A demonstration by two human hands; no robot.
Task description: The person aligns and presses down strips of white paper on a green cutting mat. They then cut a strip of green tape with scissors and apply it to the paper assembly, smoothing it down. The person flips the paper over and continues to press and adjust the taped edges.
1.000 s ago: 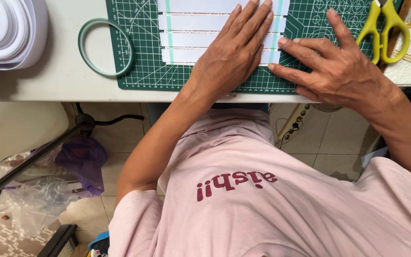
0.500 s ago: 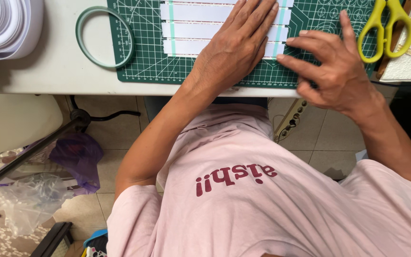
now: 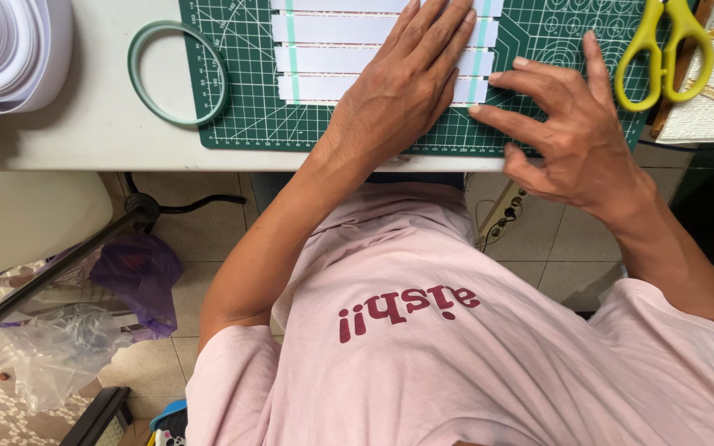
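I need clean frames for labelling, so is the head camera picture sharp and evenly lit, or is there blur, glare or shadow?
Head view: sharp and evenly lit; left hand and right hand are crisp on the cutting mat, casting soft shadows; no glare; dimmer under the table.

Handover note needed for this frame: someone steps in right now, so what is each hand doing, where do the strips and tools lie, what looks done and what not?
Left hand: flat, palm down on the white strips, pinning them to the green cutting mat.
Right hand: empty, fingertips pressing at the strips' right ends by the pale green tape line.
Yellow scissors lie untouched at the mat's right edge; green tape ring at its left edge; white roll far left.
Done: four strips lie parallel, taped near both ends.
Left: cannot tell from this view.
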